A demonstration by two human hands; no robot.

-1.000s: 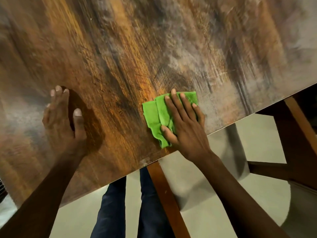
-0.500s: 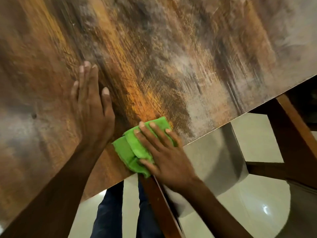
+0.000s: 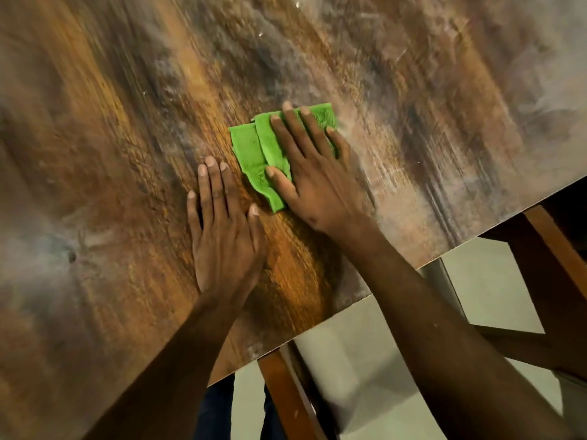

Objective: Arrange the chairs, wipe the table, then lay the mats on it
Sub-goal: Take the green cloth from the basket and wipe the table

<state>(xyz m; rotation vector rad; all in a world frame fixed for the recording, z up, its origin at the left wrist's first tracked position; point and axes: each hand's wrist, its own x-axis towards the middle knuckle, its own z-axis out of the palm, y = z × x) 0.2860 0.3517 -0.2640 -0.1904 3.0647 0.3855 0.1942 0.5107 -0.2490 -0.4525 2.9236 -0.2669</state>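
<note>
Below the table's near edge I see a wooden chair frame [image 3: 286, 398] and pale floor. On the table [image 3: 104, 192], my left hand [image 3: 224, 236] lies flat, fingers spread and holding nothing, bracing just beside the green cloth [image 3: 263, 147]. My right hand [image 3: 313, 179] presses that folded cloth down, fingers stretched over it, not curled around it. We're in the wiping step; no mats in sight. Beyond the cloth, the far tabletop looks hazy, so I'd say the next stroke pushes outward there.
</note>
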